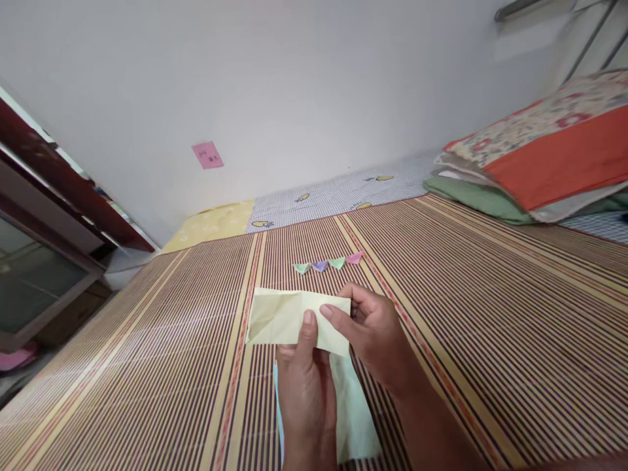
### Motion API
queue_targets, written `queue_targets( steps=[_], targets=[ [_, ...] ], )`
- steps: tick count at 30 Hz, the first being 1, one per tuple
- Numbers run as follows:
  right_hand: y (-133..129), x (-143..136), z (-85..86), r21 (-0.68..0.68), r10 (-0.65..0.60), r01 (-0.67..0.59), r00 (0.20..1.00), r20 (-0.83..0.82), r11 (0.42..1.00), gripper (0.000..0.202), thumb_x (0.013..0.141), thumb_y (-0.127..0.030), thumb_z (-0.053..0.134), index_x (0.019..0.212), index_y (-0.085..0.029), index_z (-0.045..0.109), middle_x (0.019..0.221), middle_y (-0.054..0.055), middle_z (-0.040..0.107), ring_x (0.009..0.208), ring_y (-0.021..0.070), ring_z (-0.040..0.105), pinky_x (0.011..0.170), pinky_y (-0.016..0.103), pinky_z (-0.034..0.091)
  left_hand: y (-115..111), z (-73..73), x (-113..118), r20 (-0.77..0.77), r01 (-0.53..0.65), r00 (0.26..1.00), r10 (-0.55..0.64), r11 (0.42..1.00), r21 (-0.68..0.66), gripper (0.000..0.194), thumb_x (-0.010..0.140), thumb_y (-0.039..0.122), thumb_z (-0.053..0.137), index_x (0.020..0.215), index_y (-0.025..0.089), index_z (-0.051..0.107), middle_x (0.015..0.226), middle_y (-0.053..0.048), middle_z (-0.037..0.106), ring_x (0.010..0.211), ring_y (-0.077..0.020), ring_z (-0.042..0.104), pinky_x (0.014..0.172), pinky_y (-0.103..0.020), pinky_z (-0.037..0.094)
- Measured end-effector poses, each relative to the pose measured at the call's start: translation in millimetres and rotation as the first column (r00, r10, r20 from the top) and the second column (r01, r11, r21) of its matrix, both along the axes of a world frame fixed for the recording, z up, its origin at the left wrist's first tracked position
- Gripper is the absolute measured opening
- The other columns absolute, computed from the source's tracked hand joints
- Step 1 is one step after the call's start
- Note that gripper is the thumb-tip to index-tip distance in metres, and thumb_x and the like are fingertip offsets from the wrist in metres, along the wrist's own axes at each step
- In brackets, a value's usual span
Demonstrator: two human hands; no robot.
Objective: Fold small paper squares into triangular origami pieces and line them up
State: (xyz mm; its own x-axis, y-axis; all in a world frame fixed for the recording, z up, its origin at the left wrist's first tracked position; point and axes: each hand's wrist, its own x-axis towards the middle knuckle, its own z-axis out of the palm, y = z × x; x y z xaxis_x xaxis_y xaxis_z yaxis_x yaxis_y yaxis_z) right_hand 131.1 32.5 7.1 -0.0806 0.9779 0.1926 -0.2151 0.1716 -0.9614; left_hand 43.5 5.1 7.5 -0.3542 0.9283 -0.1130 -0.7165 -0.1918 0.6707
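Note:
A pale yellow sheet of paper (pixel 279 317), folded into a long rectangle with a crease near its middle, is held up above the striped mat. My left hand (pixel 308 386) grips its lower edge from below, thumb pressed on the front. At the paper's right end, my right hand (pixel 375 333) pinches it, thumb in front and fingers behind. Light green paper (pixel 356 412) lies on the mat under my hands, partly covered by my left wrist. Beyond the yellow paper, several small folded paper triangles (pixel 320 266) in green, purple and pink sit in a row.
The striped mat (pixel 171 340) covers the bed. Folded bedding (pixel 559 150) in orange, floral and green is piled at the right. A white wall (pixel 314 85) rises behind, with a pink note (pixel 207 155) stuck on it. A dark red frame (pixel 73 176) stands at the left.

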Motion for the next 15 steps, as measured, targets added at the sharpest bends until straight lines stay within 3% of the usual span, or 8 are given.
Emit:
queue_targets(
  steps=[7, 12, 15],
  targets=[
    [1.0, 0.6, -3.2, 0.019, -0.091, 0.09, 0.993, 0.081, 0.996, 0.028, 0.085, -0.029, 0.071, 0.067, -0.02, 0.051, 0.058, -0.007, 0.043, 0.053, 0.0098, 0.039, 0.047, 0.021, 0.032, 1.5, -4.8, -1.0, -0.151, -0.001, 0.989, 0.007, 0.999, 0.041, 0.038, 0.074, 0.02, 0.087, 0.112, 0.017, 0.077, 0.105, -0.009, 0.08, 0.095, -0.0229, 0.076, 0.088, -0.034, 0.059],
    [1.7, 4.1, -1.1, 0.001, 0.031, -0.031, 0.999, 0.022, 1.0, 0.032, 0.082, -0.03, 0.074, 0.067, -0.021, 0.048, 0.058, -0.008, 0.04, 0.054, 0.01, 0.037, 0.047, 0.022, 0.031, 0.7, -2.9, -3.3, -0.048, 0.065, 0.997, -0.064, 0.998, 0.019, 0.037, 0.073, 0.022, 0.087, 0.108, 0.016, 0.077, 0.101, -0.01, 0.08, 0.095, -0.0249, 0.076, 0.093, -0.037, 0.058],
    [1.7, 6.8, 1.2, 0.051, 0.087, -0.091, 0.993, 0.078, 0.994, 0.036, 0.087, -0.035, 0.071, 0.065, -0.02, 0.046, 0.061, -0.007, 0.038, 0.056, 0.0103, 0.036, 0.049, 0.022, 0.03, 0.3, -2.4, -4.0, 0.015, 0.085, 0.996, -0.084, 0.996, -0.041, 0.038, 0.067, 0.023, 0.09, 0.102, 0.015, 0.078, 0.091, -0.009, 0.08, 0.091, -0.0262, 0.077, 0.093, -0.038, 0.058]
  ],
)
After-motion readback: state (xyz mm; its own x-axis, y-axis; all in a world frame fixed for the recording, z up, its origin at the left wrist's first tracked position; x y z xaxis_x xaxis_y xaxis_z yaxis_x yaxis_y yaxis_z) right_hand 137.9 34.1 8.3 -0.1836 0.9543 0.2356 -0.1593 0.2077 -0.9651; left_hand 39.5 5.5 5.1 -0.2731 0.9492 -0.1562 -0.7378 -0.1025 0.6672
